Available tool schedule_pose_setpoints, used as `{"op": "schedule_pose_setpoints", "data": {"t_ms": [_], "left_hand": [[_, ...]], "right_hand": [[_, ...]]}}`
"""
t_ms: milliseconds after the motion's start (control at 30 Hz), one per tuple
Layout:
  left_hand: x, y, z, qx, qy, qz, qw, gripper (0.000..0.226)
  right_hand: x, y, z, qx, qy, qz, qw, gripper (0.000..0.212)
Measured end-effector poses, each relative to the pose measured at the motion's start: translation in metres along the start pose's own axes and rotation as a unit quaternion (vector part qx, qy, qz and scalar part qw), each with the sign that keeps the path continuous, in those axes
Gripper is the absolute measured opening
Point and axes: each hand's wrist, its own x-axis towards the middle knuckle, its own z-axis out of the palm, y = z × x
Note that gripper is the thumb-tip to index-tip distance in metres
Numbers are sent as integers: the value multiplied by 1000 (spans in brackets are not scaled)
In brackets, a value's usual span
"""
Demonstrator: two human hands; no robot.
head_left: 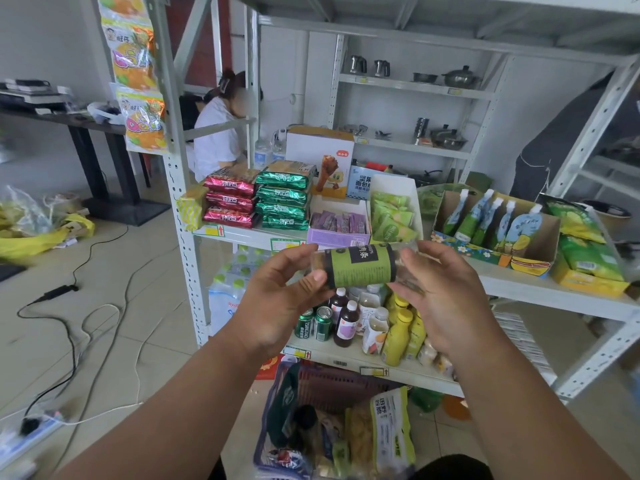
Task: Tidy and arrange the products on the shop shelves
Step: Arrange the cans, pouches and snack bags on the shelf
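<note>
Your left hand [277, 299] and right hand [446, 299] both grip the green-labelled packet [360, 266]; keep it level, aim for the shelf [540, 289] gap at two o'clock.

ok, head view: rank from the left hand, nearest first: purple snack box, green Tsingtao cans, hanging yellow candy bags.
1. Green Tsingtao cans, just below the left hand.
2. Purple snack box, shelf above it.
3. Hanging yellow candy bags, upper left on the upright.
</note>
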Motion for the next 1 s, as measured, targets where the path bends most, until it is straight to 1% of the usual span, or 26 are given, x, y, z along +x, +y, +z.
{"op": "schedule_pose_setpoints", "data": {"t_ms": [100,200,300,433,567,700,867,933,1000], "left_hand": [[2,-11,-6,8,-4,-8,1000,48],[4,-26,-13,68,4,-14,998,49],[6,-47,-23,111,20,-46,993,48],[10,-81,-35,165,37,-89,982,43],[18,-118,-50,214,36,-135,967,47],[25,-147,-59,287,43,-149,945,44],[44,-192,-81,363,2,-152,919,50],[51,-215,-90,378,-13,-153,913,50],[57,-239,-97,372,-14,-168,913,48]], "right_hand": [[0,6,-4,-23,-7,-14,1000,24],[1,18,-8,-57,-11,-32,998,24],[4,37,-12,-115,-5,-47,992,24],[8,64,-12,-228,-22,-63,971,26],[9,94,-9,-300,-71,-75,948,29],[21,134,-12,-347,-90,-66,931,29],[40,191,-16,-367,-104,-33,924,25],[49,219,-20,-381,-112,-29,917,25],[57,252,-25,-413,-122,-36,902,25]]}}
